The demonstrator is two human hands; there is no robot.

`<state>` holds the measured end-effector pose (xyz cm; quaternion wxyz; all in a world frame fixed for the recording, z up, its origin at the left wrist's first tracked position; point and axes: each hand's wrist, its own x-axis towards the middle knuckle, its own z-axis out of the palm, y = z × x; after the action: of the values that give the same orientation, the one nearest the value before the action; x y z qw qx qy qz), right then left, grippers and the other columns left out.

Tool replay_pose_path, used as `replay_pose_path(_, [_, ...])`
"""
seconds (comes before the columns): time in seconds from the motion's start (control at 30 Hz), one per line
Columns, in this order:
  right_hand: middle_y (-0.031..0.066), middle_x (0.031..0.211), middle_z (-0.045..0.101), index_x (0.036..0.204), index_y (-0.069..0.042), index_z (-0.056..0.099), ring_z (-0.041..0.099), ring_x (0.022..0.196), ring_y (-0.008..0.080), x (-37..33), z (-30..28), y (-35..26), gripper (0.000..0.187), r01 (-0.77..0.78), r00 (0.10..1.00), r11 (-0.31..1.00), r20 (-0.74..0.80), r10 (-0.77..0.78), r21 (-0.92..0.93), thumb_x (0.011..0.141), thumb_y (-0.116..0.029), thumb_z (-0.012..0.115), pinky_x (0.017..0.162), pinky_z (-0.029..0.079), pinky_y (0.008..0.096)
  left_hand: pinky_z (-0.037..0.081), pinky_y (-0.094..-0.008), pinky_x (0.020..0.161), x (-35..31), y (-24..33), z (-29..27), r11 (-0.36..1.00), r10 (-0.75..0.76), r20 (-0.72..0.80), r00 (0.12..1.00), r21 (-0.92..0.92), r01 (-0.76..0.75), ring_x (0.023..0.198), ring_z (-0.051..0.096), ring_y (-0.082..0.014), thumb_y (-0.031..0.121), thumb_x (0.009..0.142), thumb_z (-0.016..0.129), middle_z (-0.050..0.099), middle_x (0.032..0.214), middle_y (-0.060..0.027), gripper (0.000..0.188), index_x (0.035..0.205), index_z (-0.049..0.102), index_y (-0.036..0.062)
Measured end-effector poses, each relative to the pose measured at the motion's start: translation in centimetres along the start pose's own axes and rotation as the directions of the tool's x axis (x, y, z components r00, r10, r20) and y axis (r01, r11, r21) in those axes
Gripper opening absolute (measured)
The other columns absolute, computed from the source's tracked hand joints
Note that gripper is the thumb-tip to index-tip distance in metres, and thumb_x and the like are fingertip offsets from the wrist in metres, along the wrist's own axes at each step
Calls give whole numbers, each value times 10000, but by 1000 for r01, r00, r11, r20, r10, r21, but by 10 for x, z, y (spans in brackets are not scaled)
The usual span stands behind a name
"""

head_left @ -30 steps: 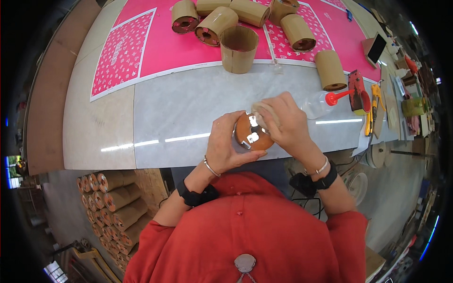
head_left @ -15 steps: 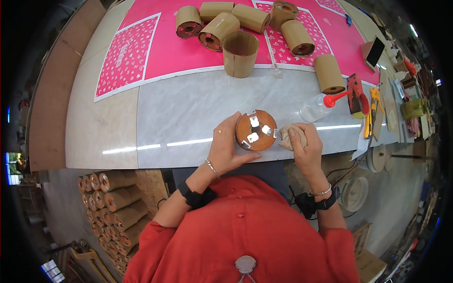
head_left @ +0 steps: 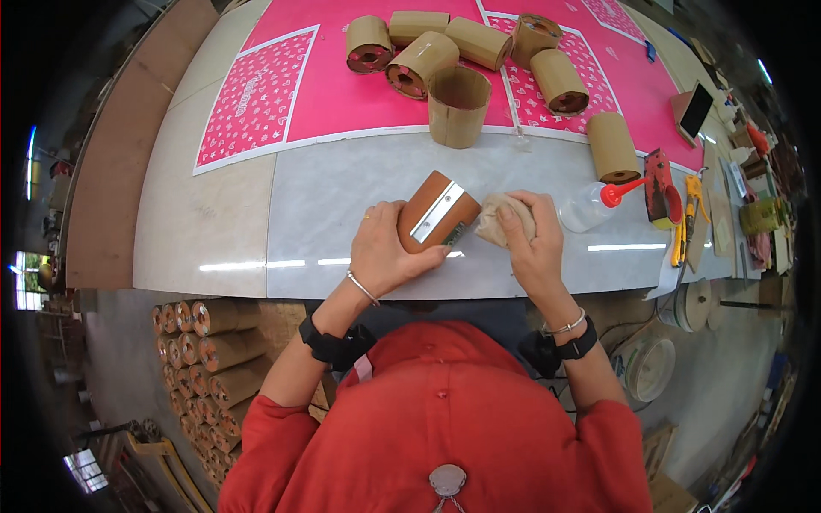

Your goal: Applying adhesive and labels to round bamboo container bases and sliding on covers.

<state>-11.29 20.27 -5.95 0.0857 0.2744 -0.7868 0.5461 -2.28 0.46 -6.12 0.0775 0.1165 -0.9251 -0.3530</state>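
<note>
In my left hand [head_left: 380, 248] is a short brown cylinder [head_left: 423, 201], tilted above the grey tabletop. A silver metal strip with small screws runs along its side, and some dark green print shows near its lower end. My fingers wrap its left side, with the thumb along the bottom. Closed on a crumpled beige rag [head_left: 494, 221], my right hand [head_left: 537, 244] is just right of the cylinder. A small gap seems to lie between rag and cylinder. Beyond the right hand lies a clear squeeze bottle [head_left: 583, 208] with a red nozzle.
Several cardboard-wrapped cylinders [head_left: 560, 81] and an upright cardboard sleeve [head_left: 459, 115] stand on the pink printed sheet [head_left: 342, 103]. To the right are a red tape dispenser [head_left: 658, 175], yellow-handled tools [head_left: 694, 201] and a propped phone [head_left: 697, 104]. More wrapped cylinders [head_left: 218, 350] are stacked below left.
The cylinder has turned from showing its end face with three metal brackets to showing its side. My right hand with the rag has moved left and up. The whole view has shifted slightly.
</note>
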Motion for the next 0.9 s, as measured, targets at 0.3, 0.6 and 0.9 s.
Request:
replay_pose_path(0.3, [114,857,540,942,-43,583,572,761,274,5,65,-21,155,532,847,787,175,-502,-314,839,-152,625,604,490,363,413,-424,836,-14,-26,30,988,78,-253,964,-106,-108,958,502,-346,386,565,830,520,1051,-198,831,1172,458,-42])
replay_pose_path(0.6, [91,738,491,836,-81,530,581,636,241,18,73,-26,173,561,826,721,212,-523,-408,706,-133,632,427,459,352,401,-431,810,-16,-26,38,988,81,-274,958,-106,-113,923,482,-355,368,590,819,487,1011,-198,775,1131,442,-39])
replay_pose_path(0.9, [81,754,510,768,-95,516,522,642,233,19,72,-21,96,480,876,769,278,-394,-422,737,-130,600,445,436,348,394,-427,807,-17,-42,61,965,254,-259,932,126,-228,937,476,-358,336,634,780,489,1027,-189,706,1136,458,-42])
